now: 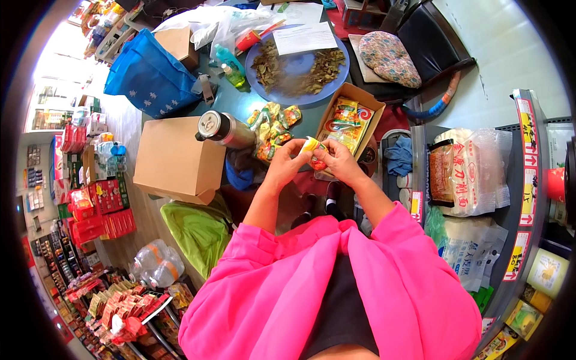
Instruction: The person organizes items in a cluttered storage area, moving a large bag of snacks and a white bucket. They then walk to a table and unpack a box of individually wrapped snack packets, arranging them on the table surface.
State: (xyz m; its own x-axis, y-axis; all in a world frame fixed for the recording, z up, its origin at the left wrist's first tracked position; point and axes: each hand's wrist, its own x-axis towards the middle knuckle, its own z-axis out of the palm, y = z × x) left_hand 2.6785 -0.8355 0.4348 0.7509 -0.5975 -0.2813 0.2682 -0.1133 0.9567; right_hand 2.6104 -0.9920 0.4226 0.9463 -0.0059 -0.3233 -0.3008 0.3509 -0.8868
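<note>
Between both hands is a small yellow, white and red plastic snack packet (313, 151). My left hand (288, 163) pinches its left side with thumb and fingers, and my right hand (340, 161) holds its right side. Just beyond my left hand lies a loose pile of similar yellow and green packets (271, 127) on the table. Past my right hand stands an open cardboard box (377, 116). In it lie a large yellow-and-red printed bag (365, 121) and some small packets (346, 112).
Left of the pile stand a steel thermos (237, 131) and a closed cardboard carton (180, 155). Farther back are a blue plate (298, 63) of dried leaves, two bottles (230, 60) and a blue bag (150, 76). Shelves (517, 171) with packaged noodles flank the right side.
</note>
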